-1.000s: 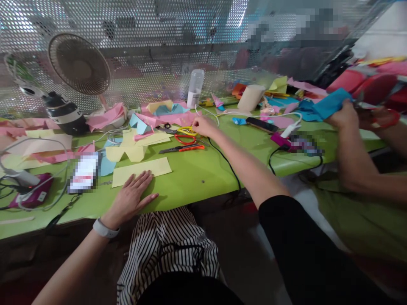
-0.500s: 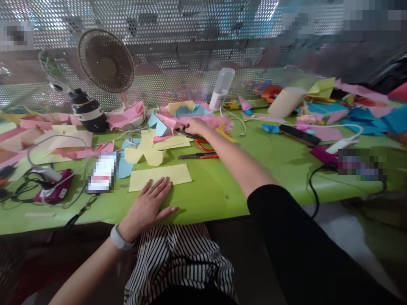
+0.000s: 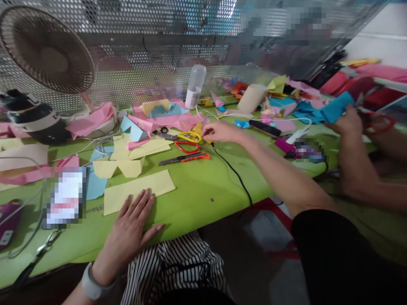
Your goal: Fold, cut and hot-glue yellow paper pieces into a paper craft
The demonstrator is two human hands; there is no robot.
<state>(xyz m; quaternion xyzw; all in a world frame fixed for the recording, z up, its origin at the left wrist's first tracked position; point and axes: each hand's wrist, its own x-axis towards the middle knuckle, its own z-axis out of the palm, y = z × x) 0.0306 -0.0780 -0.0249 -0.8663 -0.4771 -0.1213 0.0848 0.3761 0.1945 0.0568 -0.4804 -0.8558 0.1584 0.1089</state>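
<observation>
My left hand (image 3: 133, 224) lies flat with fingers spread, its fingertips on a pale yellow paper strip (image 3: 140, 192) and the thumb on the green tabletop. Across the table, my right hand (image 3: 221, 130) is closed, fingers curled together beside a small yellow paper piece (image 3: 197, 128); what its fingertips hold, if anything, is hidden. Just left of it lie scissors with yellow handles (image 3: 190, 136) and red-handled scissors (image 3: 187, 147). An orange and black box cutter (image 3: 186, 158) rests between these and the strip. A folded yellow paper shape (image 3: 119, 167) stands behind the strip.
A phone (image 3: 65, 197) lies at left; a fan (image 3: 47, 51) and dark bottle (image 3: 34, 116) stand behind it. Coloured papers cover the back edge near a clear-topped bottle (image 3: 194, 89). A black cable (image 3: 230, 169) crosses the table. At right, another person's hand (image 3: 348, 123) holds blue paper.
My right hand went left over the scissors, then came back right, now beside their yellow handles. My left hand stays flat on the strip. The view swung right, then back left.
</observation>
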